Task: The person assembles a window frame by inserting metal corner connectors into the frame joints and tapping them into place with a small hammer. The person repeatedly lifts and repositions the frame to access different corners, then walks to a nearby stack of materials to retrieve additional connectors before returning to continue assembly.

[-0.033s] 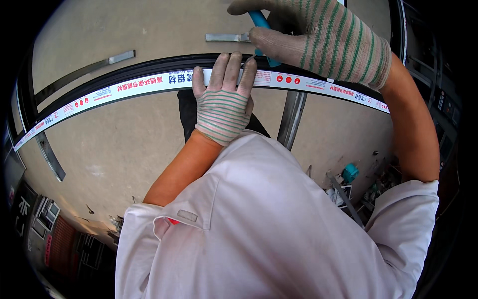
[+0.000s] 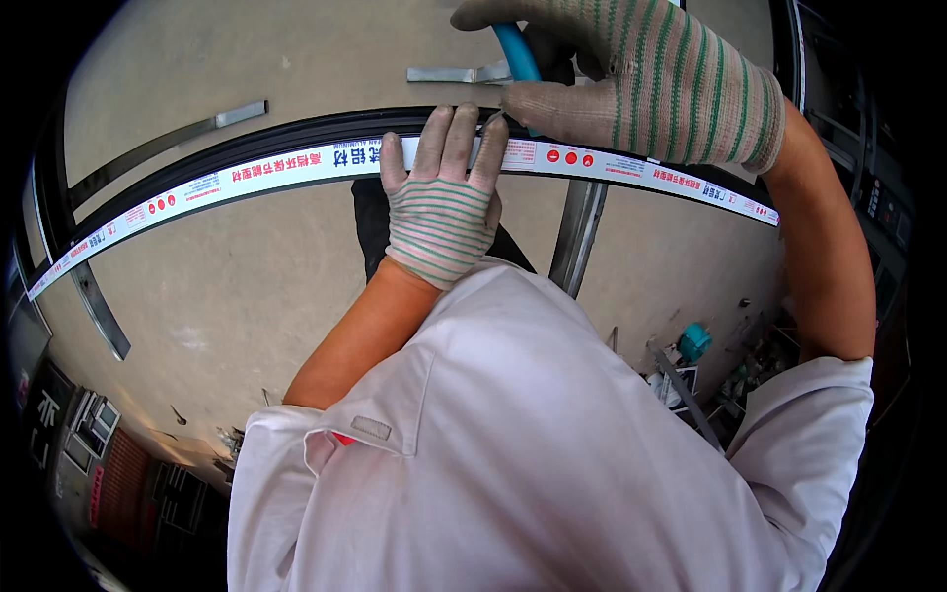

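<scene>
My left hand, in a striped knit glove, lies across the middle of a long black frame profile. Its fingers are stretched out and spread, pressing over the white printed film strip on the profile's near side. A thin metal tip shows beside the index fingertip; what it belongs to I cannot make out. My right hand, gloved alike, is closed around a blue tool just above the profile, right of my left fingers. Fingers and palm hide much of the tool, so its kind is unclear.
Metal crossbars run beneath the profile toward me, another at the left. Beyond lies a metal strip, with a short flat metal piece near my right hand. Clutter with a teal item sits at lower right.
My right hand has shifted slightly to the right, and the blue tool has changed its angle, its lower end now less visible. My left hand stays in place.
</scene>
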Demonstrator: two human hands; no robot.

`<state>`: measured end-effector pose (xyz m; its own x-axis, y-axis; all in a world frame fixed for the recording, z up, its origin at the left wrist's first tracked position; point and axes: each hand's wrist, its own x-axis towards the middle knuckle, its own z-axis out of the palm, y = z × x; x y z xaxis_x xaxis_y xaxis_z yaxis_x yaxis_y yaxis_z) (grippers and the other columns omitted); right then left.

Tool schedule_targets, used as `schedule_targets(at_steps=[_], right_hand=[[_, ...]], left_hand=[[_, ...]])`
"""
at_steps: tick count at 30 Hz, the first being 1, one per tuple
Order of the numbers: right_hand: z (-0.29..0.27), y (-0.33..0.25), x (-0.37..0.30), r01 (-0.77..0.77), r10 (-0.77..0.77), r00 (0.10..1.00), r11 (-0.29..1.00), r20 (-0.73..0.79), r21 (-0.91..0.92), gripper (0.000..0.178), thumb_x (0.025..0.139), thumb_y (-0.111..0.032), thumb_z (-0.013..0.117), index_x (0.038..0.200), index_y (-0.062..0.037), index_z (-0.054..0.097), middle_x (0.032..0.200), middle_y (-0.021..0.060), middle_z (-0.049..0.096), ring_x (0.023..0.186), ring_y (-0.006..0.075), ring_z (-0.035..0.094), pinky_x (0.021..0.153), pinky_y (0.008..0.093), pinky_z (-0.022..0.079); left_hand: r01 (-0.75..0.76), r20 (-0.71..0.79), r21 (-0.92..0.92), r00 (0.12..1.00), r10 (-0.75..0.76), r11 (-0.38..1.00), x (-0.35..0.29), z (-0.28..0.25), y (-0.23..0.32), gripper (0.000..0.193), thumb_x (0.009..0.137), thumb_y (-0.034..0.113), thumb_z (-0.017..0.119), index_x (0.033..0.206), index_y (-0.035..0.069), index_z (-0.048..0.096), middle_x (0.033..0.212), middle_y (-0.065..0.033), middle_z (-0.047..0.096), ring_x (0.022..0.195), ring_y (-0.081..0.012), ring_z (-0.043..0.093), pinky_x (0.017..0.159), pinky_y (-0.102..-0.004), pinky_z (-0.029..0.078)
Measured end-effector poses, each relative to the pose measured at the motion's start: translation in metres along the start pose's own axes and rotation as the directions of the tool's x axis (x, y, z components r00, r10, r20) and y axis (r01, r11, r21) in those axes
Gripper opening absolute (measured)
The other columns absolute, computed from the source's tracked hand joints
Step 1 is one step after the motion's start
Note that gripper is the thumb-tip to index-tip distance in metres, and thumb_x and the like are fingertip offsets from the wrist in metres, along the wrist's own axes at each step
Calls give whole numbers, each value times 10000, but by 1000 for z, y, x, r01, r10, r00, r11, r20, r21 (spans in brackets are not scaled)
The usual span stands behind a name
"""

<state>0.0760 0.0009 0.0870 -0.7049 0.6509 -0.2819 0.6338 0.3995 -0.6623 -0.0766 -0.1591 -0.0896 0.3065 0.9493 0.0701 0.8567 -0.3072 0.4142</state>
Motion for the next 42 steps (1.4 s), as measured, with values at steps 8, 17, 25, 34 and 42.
schedule_targets(at_steps=[8, 17, 25, 34, 42], right_hand=[[-41, -10, 5, 127, 11, 929, 930, 371, -344, 398, 989, -399, 673, 962, -4, 718, 629, 128, 654, 546, 231, 652, 552, 298, 531], [-9, 5, 13, -212, 222, 930, 975, 293, -63, 364, 1052, -305, 556, 966, -6, 746, 562, 87, 610, 496, 161, 615, 476, 281, 487], [18, 11, -7, -337, 313, 940, 807, 133, 485, 345, 979, -327, 712, 1200, -62, 718, 944, 66, 724, 811, 169, 690, 760, 333, 575], [7, 45, 3, 477, -516, 856, 817, -40, -323, 295, 996, -211, 649, 1206, -9, 696, 788, 96, 703, 639, 161, 673, 575, 343, 545], [39, 36, -12, -386, 377, 899, 922, -225, 4, 639, 994, -606, 607, 849, -13, 796, 490, 68, 567, 434, 160, 550, 456, 313, 478]], left_hand=[[-47, 0, -28, 999, 47, 999, 1, 2, 0, 706, 741, 226, 744, 1425, 181, 577, 1442, -120, 528, 1424, -327, 445, 1156, -683, 150], [-5, 3, -20, 1000, 5, 1000, 2, -2, 1, 732, 749, 207, 722, 1459, 179, 546, 1477, -92, 516, 1427, -305, 441, 1176, -661, 113], [-46, 14, -10, 999, 46, 999, 0, -3, -2, 698, 750, 259, 748, 1412, 131, 568, 1500, -128, 502, 1450, -331, 417, 1170, -693, 128], [-29, 30, 11, 999, 29, 1000, -1, -1, -1, 746, 757, 229, 736, 1467, 152, 522, 1519, -128, 480, 1453, -337, 412, 1143, -708, 180], [-15, -5, -11, 1000, 15, 1000, 1, 0, 2, 792, 743, 194, 720, 1501, 178, 490, 1484, -102, 508, 1420, -317, 446, 1165, -673, 147]])
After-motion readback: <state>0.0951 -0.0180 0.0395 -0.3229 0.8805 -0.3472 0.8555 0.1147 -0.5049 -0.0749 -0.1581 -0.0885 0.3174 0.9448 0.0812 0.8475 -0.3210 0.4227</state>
